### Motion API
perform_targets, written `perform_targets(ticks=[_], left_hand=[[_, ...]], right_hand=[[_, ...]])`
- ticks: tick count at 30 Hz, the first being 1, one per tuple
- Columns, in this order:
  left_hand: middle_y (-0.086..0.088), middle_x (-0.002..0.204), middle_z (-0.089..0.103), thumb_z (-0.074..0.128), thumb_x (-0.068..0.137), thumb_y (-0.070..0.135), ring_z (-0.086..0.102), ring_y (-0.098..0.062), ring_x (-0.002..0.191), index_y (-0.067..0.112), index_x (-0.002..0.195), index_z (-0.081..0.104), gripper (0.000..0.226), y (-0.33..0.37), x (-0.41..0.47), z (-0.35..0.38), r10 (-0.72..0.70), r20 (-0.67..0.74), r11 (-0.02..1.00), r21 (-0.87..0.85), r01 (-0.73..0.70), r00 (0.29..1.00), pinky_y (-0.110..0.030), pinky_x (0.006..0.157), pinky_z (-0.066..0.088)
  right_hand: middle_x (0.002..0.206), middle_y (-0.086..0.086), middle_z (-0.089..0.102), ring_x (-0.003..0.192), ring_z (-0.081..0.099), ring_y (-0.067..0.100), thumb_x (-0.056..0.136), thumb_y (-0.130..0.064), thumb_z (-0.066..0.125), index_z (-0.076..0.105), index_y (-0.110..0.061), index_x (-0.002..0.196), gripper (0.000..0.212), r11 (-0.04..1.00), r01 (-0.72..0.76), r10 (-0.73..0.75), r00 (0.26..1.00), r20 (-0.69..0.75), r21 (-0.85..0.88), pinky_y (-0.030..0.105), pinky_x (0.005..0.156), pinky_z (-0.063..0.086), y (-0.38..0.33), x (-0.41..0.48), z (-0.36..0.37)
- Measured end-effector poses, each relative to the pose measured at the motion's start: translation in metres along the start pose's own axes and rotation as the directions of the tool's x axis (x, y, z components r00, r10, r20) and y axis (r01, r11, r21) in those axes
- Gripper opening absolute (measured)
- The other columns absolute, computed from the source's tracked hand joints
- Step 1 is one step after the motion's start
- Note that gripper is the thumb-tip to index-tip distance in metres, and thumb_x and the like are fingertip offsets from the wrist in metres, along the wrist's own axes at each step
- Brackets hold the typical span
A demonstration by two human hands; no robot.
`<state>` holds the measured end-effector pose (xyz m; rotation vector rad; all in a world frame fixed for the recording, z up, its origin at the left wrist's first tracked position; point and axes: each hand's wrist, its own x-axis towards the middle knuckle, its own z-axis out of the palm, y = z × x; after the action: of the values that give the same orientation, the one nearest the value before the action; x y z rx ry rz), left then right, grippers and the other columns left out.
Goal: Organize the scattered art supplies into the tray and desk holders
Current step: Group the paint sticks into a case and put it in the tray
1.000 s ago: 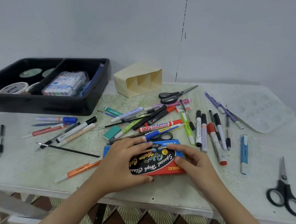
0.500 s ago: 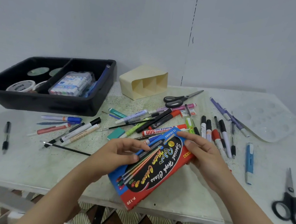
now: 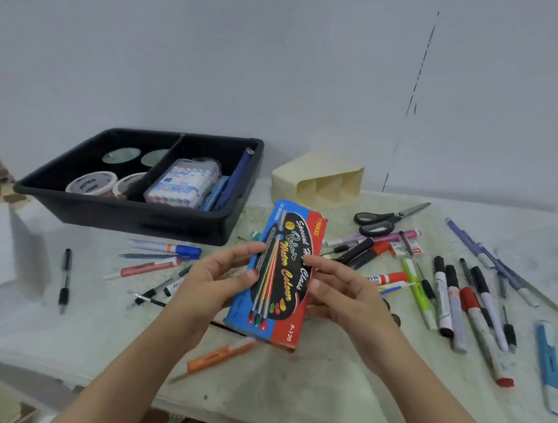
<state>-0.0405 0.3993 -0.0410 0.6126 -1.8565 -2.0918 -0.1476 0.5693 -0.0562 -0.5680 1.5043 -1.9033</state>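
A plain pale wall backs the mottled, pale green worktop (image 3: 286,394), which carries a litter of markers and pens. At its rear left sits the black tray (image 3: 125,219), divided, with tape rolls and a clear case of coloured sticks inside. The cream desk holder (image 3: 315,180) lies tipped on its side just beside it. The watercolour box (image 3: 281,273) is held off the worktop, in front of the tray, its long axis running away from the person. It looks like light, stiff card, likely to dent if squeezed, so the long edges suit best. The left hand (image 3: 216,273) and right hand (image 3: 344,294) pinch those edges, one on each side.
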Motion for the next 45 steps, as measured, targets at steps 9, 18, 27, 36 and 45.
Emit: perform_targets(ticks=[9,18,27,36,45], left_hand=[[0.005,0.100,0.072,0.055,0.087,0.009,0.067,-0.008,0.090,0.020,0.111,0.064,0.028,0.035,0.026,-0.087,0.199,-0.038,0.975,0.107,-0.194,0.979,-0.019,0.063,0.054],[0.002,0.120,0.063,0.050,0.080,0.050,0.053,-0.019,0.116,0.021,0.120,0.063,0.051,0.019,0.088,-0.215,0.585,-0.037,0.443,0.851,-0.282,0.810,-0.050,0.102,0.037],[0.014,0.124,0.053,0.043,0.081,0.055,0.036,-0.005,0.124,0.024,0.121,0.062,0.055,-0.001,0.103,-0.237,0.633,-0.051,0.441,0.844,-0.305,0.773,-0.035,0.113,0.015],[0.017,0.120,0.050,0.044,0.085,0.050,0.037,-0.005,0.124,0.022,0.119,0.064,0.049,-0.011,0.109,-0.235,0.693,-0.093,0.460,0.821,-0.338,0.715,-0.030,0.112,0.012],[0.007,0.125,0.058,0.055,0.088,0.041,0.035,-0.005,0.126,0.021,0.119,0.064,0.038,-0.011,0.109,-0.233,0.687,-0.117,0.484,0.810,-0.332,0.717,-0.029,0.113,0.008]], right_hand=[[0.094,0.005,0.070,0.075,0.068,0.012,0.091,0.007,0.046,0.061,-0.015,0.112,0.034,0.999,-0.033,0.033,0.998,0.046,-0.016,0.022,0.058,0.054,-0.018,0.077,0.082],[0.111,0.009,0.063,0.080,0.066,0.014,0.094,0.002,0.043,0.057,-0.016,0.120,0.034,0.996,-0.088,0.085,0.993,-0.076,-0.030,0.023,0.061,0.056,-0.027,0.170,0.155],[0.126,0.011,0.053,0.099,0.062,0.019,0.095,-0.002,0.047,0.045,-0.019,0.129,0.038,0.971,-0.151,0.119,0.977,-0.175,-0.188,0.026,0.066,0.057,-0.005,0.229,0.193],[0.125,0.005,0.057,0.109,0.058,0.017,0.089,-0.022,0.063,0.047,-0.017,0.129,0.043,0.797,-0.056,-0.175,0.931,-0.319,-0.601,0.024,0.075,0.052,0.011,0.243,0.200],[0.133,0.004,0.053,0.116,0.055,0.016,0.085,-0.029,0.067,0.036,-0.015,0.142,0.066,0.686,-0.070,-0.120,0.971,-0.208,-0.724,0.031,0.090,0.051,0.010,0.241,0.201]])
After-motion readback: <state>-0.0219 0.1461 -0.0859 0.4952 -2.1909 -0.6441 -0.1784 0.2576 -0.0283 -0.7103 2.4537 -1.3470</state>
